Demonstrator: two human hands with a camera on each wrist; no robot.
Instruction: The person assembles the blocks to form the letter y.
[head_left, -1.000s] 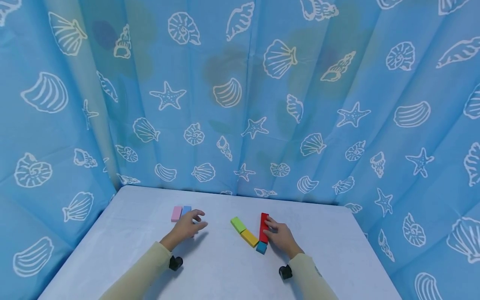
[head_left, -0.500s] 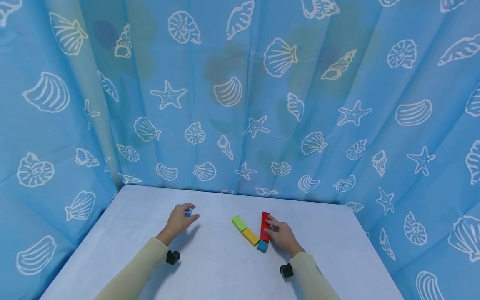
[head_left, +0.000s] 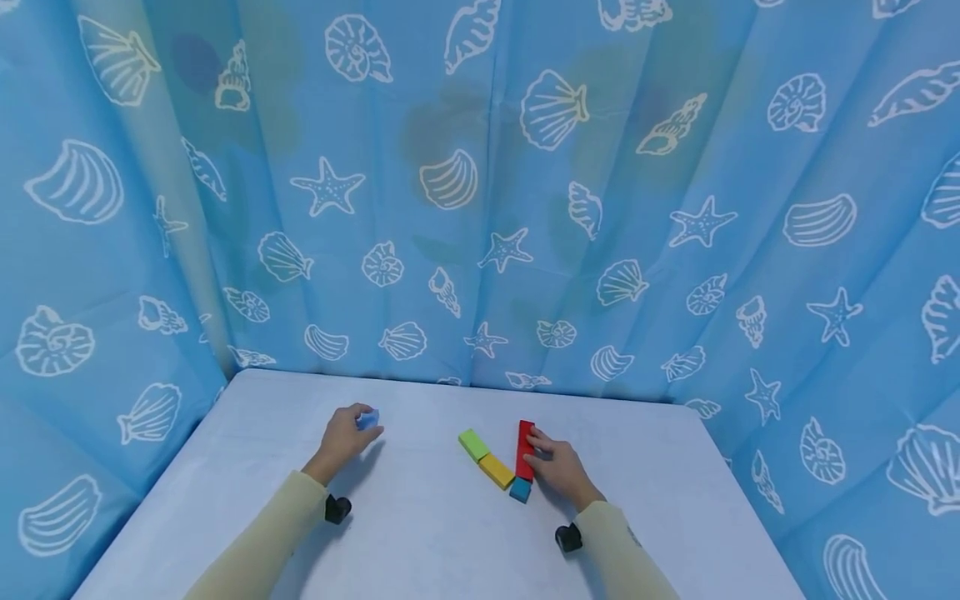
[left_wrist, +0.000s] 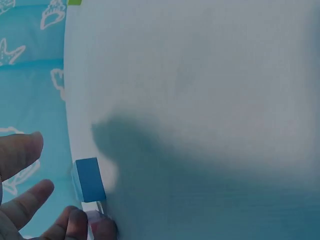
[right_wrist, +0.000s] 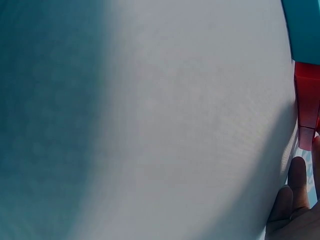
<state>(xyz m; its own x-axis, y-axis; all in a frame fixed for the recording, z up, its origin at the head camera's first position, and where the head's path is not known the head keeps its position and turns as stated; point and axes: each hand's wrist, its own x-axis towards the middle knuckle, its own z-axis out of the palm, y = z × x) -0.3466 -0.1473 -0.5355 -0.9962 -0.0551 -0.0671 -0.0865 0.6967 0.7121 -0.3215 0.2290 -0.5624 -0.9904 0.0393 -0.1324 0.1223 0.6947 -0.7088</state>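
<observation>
My left hand [head_left: 341, 437] is at the left, its thumb and a finger bracketing a pink block [left_wrist: 94, 217], seemingly in a pinch; the head view hides that block. Just beyond the fingertips stands a light blue block [head_left: 367, 420], and two fingers [left_wrist: 31, 199] stay spread away from it. My right hand [head_left: 564, 468] has its thumb and fingers against the right side of a long red block [head_left: 524, 462]. That piece shows a seam in the right wrist view. Its near end meets a teal block [head_left: 520, 490]. A yellow block [head_left: 496, 471] and a lime green block [head_left: 472, 444] slant away to the left.
The white table [head_left: 420, 533] ends at the back against a blue curtain [head_left: 480, 208] printed with shells and starfish. The curtain also hangs at both sides. Small black wrist cameras [head_left: 567, 538] sit under both wrists.
My left hand has moved left, from over the light blue block to the pink one, which is now covered in the head view. The right hand and its blocks stay put.
</observation>
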